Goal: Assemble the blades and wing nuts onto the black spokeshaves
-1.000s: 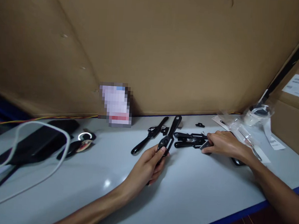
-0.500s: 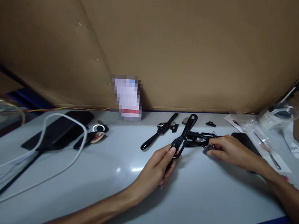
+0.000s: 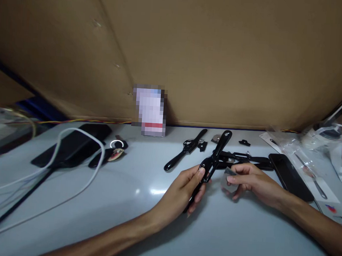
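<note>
My left hand is closed around a black spokeshave, tilted with one handle up and to the right. In my right hand a thin grey blade is pinched between thumb and fingers, blurred, just right of that spokeshave and apart from it. Behind the right hand lie more black spokeshave parts, partly covered. To the left another spokeshave rests on the table beside a small black cap piece. A grey blade and a second black cap piece lie further back.
A dark phone and a bagged tool on a card lie at the right, with a wrapped roll behind. A white cable loops over a black flat object at left. Cardboard walls the back.
My right hand has drawn the grey blade left and nearer to me, off the spokeshave parts, uncovering the phone. My left hand still holds the spokeshave. The view has shifted slightly.
</note>
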The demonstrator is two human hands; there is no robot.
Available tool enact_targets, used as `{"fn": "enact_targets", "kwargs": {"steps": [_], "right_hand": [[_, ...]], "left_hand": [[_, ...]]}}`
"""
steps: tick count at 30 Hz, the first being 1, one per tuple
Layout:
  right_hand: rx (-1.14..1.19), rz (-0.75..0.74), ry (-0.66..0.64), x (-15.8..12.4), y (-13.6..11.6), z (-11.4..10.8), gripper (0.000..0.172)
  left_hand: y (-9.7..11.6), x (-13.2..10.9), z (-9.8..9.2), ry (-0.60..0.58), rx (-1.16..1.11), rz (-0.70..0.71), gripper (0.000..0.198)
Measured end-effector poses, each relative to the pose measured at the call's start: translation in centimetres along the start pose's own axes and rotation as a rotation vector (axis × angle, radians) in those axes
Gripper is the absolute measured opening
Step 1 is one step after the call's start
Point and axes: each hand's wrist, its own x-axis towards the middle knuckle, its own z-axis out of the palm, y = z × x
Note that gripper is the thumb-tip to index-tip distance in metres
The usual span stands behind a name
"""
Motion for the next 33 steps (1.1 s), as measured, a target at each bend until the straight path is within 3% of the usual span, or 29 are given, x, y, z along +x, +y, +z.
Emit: {"fn": "enact_targets", "kwargs": {"steps": [9,19,26,30,33], "right_hand": [[-0.106,-0.119,0.094,-0.2,0.9,1.8,0.047],[0.069,-0.023,0.04,-0.3,0.9,1.8,0.029],[-0.088,-0.11,0.121,-0.5,0.7,1.9,0.03],[-0.087,-0.031,0.025,-0.5,0.8,2.0,0.039],[-0.211,-0.02,0.063,-0.6,0.9,1.9,0.037]], "left_hand": [[0.1,0.1,-0.1,-0.046,0.018,-0.004,0.053],[0.0,0.1,-0.1,-0.031,0.031,-0.058,0.058],[0.2,0.1,-0.1,-0.011,0.027,-0.069,0.057],[0.3,0.0,0.0,-0.022,0.04,-0.073,0.06],[0.3,0.0,0.0,-0.027,0.041,-0.068,0.061]]}}
